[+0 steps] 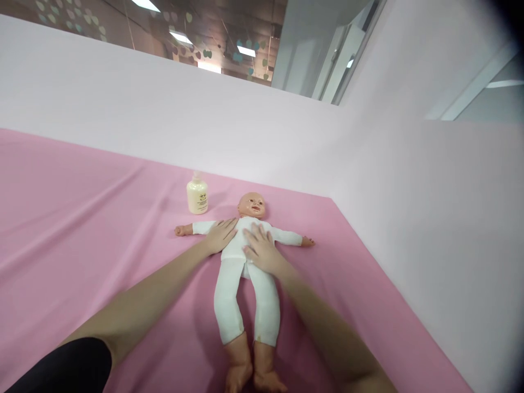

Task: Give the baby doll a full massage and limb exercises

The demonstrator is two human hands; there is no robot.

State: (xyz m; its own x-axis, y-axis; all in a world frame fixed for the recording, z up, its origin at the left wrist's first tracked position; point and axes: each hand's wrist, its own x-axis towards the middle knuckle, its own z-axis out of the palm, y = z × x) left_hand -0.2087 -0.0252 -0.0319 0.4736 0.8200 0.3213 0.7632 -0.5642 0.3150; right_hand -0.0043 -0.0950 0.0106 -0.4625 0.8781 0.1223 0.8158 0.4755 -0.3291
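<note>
Doll (234, 252) on its back, head toward the white wall (204, 120) and feet toward me: that is what the head view shows, and I judge it lies this way so that I can face it squarely and reach its trunk with both arms. My left hand (222, 236) rests flat by one side of its chest, fingers stretched and close together; my right hand (262, 250) lies over the other side, fingers spread wide. Neither grips anything; the flat palms probably spread the contact over the white suit (231, 295). The doll's arms reach out sideways, which leaves its flanks free for me, and my forearms pass outside its legs. A pump bottle (197, 196) stands upright on the pink sheet (123, 240), left of the doll's head, apart from both hands, likely set there to be near yet out of my forearms' way.
</note>
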